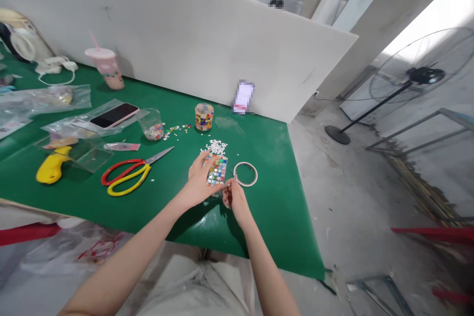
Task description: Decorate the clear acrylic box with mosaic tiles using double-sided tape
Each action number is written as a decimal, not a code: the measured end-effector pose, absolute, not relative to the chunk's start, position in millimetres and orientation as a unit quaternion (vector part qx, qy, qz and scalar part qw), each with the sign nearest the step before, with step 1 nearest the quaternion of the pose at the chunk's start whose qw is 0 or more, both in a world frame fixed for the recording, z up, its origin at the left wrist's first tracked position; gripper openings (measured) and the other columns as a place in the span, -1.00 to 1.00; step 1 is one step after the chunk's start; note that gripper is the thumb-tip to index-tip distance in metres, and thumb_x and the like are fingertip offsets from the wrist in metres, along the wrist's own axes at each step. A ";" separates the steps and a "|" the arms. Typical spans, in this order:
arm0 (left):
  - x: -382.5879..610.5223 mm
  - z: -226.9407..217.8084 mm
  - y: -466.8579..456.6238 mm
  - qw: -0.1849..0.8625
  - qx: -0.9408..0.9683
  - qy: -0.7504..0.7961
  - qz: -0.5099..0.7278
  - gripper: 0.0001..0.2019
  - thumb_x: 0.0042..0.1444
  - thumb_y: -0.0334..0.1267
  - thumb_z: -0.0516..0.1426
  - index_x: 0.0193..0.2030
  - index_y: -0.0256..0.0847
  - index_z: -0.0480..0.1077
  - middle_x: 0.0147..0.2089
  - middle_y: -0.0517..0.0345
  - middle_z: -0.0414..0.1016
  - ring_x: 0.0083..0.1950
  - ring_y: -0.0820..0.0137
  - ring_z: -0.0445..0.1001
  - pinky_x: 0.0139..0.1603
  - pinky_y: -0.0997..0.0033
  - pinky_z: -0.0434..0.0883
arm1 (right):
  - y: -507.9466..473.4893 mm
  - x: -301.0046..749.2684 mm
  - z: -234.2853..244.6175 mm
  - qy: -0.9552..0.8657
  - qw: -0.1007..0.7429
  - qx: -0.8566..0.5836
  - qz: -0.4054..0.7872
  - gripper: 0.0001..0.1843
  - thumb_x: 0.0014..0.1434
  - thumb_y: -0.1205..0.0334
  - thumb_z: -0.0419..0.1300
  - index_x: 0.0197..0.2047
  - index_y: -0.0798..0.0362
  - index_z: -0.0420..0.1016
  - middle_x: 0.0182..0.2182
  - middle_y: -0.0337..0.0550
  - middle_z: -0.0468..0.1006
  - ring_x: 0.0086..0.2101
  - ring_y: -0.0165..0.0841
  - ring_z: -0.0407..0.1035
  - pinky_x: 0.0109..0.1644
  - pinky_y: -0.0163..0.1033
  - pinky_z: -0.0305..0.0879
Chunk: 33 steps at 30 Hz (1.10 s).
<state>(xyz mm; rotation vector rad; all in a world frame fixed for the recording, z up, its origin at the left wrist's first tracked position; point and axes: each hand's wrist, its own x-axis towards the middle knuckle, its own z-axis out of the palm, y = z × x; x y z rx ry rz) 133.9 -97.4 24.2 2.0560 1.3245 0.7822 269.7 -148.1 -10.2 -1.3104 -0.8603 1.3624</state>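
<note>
My left hand (203, 174) is wrapped over a clear piece covered with rows of small coloured mosaic tiles (217, 172), gripping it by its sides on the green table. Close by its lower right edge is my right hand (235, 196), fingers curled and thumb and forefinger pinched together. Whatever lies in that pinch is too small to make out. A thin roll of white tape (256, 174) lies flat just beyond the right fingertips. White tile chips (217, 146) are heaped behind the mosaic piece. Farther back stands a round container with coloured mosaic squares (204, 117).
Red-and-yellow-handled scissors (135, 172), a yellow tool (54, 165) and a clear cup of coloured chips (153, 128) are to the left. A phone (114, 115) and a pink drink cup (107, 69) lie beyond. A lit phone (243, 97) leans against the white partition (185, 34).
</note>
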 end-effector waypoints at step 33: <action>52.2 14.6 -75.4 0.274 0.674 0.538 0.425 -0.69 0.17 -0.21 -0.04 -0.07 -0.20 0.44 -0.13 0.04 0.60 -0.23 0.30 0.59 -0.11 0.25 0.54 | 12.5 284.5 32.6 -0.663 0.148 -0.669 0.301 -0.68 0.31 0.14 0.16 0.08 0.06 0.41 0.05 -0.04 0.46 -0.06 -0.24 0.44 0.00 -0.02 0.44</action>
